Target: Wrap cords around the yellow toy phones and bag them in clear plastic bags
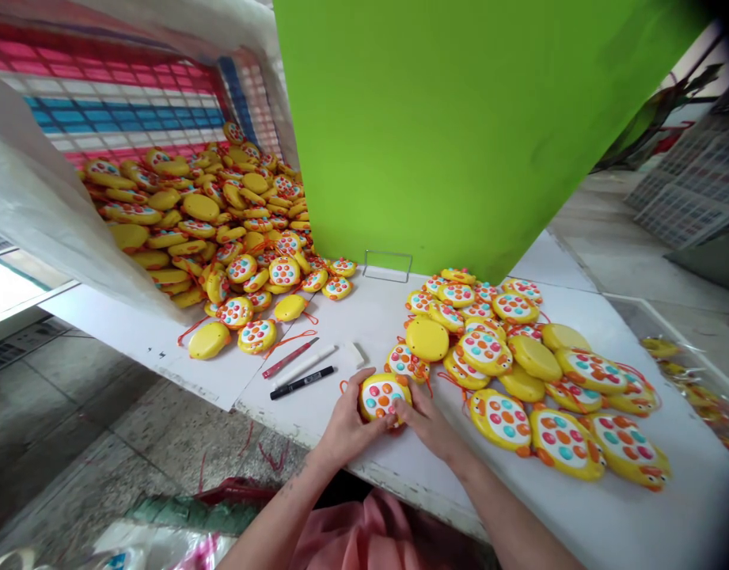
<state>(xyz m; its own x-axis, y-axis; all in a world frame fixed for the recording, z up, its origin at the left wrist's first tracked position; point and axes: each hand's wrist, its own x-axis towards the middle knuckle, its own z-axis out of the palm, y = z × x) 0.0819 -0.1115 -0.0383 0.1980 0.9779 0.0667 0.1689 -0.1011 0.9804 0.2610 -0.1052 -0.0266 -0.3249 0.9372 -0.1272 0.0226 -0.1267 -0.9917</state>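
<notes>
A: What takes up most of the view?

B: A big bright green flat board point(459, 127) standing upright at the back of the white surface point(364, 324). Left of it, a large white sack with a red and blue woven lining point(103, 111) lies open on its side, spilling a heap of yellow plastic toys with coloured round buttons point(222, 222) onto the surface.

A: And to the right?

B: A smaller spread of the same yellow button toys point(518, 372), some face up, some showing plain yellow backs, laid loosely from the board's foot to the near right edge.

A: Where are the hands?

B: Both at the near edge, in the middle. The left hand point(346, 423) and right hand point(427, 419) meet around one yellow oval toy with coloured buttons point(381, 396). The fingers of each hand are clamped on its sides, left hand on the left rim, right hand on the right.

A: How does that toy lie?

B: Face up, buttons toward the camera, its long axis roughly left to right between the two hands, resting on or just above the surface. Neither hand is nearer; both touch it. The right spread begins just beside the right hand.

A: Anything smaller?

B: Just left of the left hand lie a black marker pen point(301, 382), a white pen point(305, 365) and a red pen point(290, 358), side by side, with a small white block point(357, 353) near them.
</notes>
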